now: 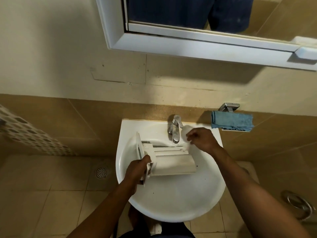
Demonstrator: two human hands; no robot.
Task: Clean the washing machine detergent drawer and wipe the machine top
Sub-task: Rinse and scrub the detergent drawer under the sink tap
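The white detergent drawer [169, 160] lies tilted in the white sink [173, 200], its front panel to the left. My left hand [137, 170] grips the drawer at its front end. My right hand [200, 139] is at the sink's back right corner beside the chrome tap [175, 129], its fingers curled round a small white rounded thing [186, 133] that I cannot identify. No water is visible at the spout.
A blue cloth [231, 122] hangs on a holder on the wall right of the sink. A white-framed mirror [197, 42] juts out above. A floor drain [101, 172] lies left of the sink, and a chrome fitting [298, 205] at the right.
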